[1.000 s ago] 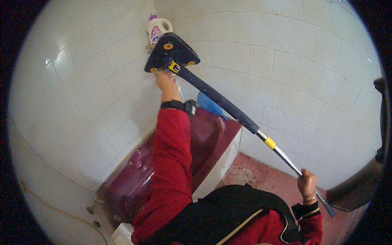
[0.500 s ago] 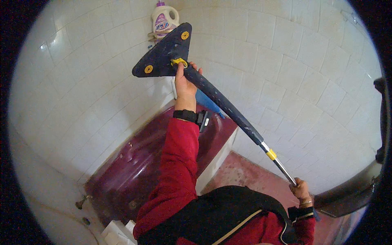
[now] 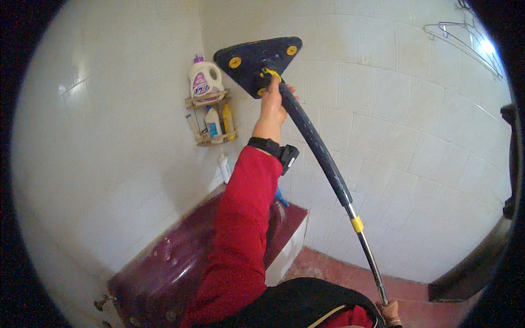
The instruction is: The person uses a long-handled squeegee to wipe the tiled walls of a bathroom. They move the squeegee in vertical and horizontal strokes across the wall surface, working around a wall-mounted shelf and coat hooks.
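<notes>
We have the dark triangular mop head (image 3: 257, 59) up before the tiled wall (image 3: 377, 115), its yellow knobs facing us; whether it touches the tiles we cannot tell. Our left hand (image 3: 276, 106) is wrapped closely around the dark sleeve (image 3: 317, 139) just below the head, thumb by the yellow joint (image 3: 270, 74). Our right hand (image 3: 390, 312), low at the picture's edge, is curled around the steel pole (image 3: 372, 265), though its fingers are partly hidden. Half a second ago the head overlapped the corner shelf (image 3: 220, 142) in our view; now it sits further right, turned, with the pole steeper and the shelf's bottles showing below. We judge that this gives the head more room beside the white jug (image 3: 206, 82) while both hands keep control of the tool. Further down lie the maroon bathtub (image 3: 164, 268) and reddish floor (image 3: 350, 273).
</notes>
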A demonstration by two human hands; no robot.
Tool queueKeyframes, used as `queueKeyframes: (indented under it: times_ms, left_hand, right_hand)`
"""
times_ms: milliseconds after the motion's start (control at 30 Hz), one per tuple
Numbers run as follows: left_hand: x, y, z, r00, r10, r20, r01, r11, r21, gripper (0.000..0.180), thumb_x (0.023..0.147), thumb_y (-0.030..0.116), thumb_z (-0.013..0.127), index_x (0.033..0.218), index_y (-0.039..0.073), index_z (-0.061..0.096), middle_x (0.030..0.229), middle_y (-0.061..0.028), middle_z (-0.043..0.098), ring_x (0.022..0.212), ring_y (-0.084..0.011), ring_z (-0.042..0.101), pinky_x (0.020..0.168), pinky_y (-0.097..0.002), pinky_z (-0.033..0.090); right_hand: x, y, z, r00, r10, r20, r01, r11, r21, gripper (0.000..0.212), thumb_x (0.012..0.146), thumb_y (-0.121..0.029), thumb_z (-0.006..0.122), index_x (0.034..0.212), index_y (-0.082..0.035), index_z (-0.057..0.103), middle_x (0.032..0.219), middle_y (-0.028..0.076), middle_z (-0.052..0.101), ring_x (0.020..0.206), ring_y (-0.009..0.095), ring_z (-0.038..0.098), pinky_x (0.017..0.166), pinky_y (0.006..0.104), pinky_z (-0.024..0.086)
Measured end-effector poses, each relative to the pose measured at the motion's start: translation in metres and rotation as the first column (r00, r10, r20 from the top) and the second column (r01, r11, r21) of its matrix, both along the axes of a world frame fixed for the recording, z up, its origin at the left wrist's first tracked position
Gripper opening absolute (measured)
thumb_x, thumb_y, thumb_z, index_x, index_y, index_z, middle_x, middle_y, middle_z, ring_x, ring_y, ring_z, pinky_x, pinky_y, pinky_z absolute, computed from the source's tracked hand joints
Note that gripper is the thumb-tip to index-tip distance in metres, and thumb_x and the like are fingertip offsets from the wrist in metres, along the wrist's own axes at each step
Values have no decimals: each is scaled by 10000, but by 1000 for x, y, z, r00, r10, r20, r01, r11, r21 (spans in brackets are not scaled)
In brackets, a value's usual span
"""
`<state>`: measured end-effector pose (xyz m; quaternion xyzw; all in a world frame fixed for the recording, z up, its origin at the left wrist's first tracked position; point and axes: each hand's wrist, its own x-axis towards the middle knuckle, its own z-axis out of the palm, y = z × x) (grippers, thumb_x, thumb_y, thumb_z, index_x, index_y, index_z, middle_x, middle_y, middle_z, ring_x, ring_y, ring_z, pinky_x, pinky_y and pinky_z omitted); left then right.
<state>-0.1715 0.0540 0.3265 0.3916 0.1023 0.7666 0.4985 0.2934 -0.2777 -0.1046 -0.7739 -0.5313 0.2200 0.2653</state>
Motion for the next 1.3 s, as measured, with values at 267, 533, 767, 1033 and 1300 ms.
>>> queueKeyframes:
  times_ms: [267, 533, 767, 1033, 1300]
  left_hand:
    - [99, -54, -53, 948, -58, -312, 52, 998, -29, 447, 827, 299, 502, 1153, 221, 207, 838, -69, 451, 694, -230, 548, 502, -424, 500]
    - [128, -162, -127, 954, -229, -196, 230, 973, -17, 588, 821, 131, 476, 1272, 233, 114, 677, -33, 415, 422, -93, 400, 304, -223, 375]
    - [63, -139, -73, 946, -274, -173, 279, 960, 3, 570, 822, 138, 470, 1263, 218, 119, 660, -33, 409, 373, -107, 387, 291, -239, 371]
    - [-49, 37, 50, 985, 34, -168, -19, 996, 86, 439, 814, 194, 477, 1178, 161, 233, 696, -63, 441, 458, -166, 444, 344, -297, 419]
    - [-96, 113, 44, 714, 653, -251, -584, 754, 301, 594, 843, 184, 413, 1305, 129, 43, 848, -216, 540, 553, -284, 580, 410, -355, 475]
  right_hand:
    - [-125, -86, 7, 965, -261, 22, 255, 954, 156, 460, 683, -444, 638, 702, 15, 609, 545, 198, 533, 462, 286, 514, 454, 404, 379]
    - [-203, -160, 18, 966, -179, -189, 237, 903, 358, 244, 777, -239, 610, 824, -14, 528, 624, 25, 451, 583, 119, 405, 521, 295, 418]
    - [-247, -201, 28, 742, -309, -594, 334, 940, -72, 174, 736, -71, 630, 814, -24, 482, 718, 2, 486, 611, 99, 425, 534, 237, 384]
    - [-299, -44, 123, 979, -157, 127, 107, 937, 332, 220, 743, -196, 601, 748, 3, 507, 599, 95, 488, 539, 229, 469, 488, 344, 387]
    - [-362, 123, 221, 998, 21, 58, -36, 963, 269, 341, 788, -323, 544, 700, -5, 458, 505, 165, 480, 451, 315, 506, 424, 383, 381]
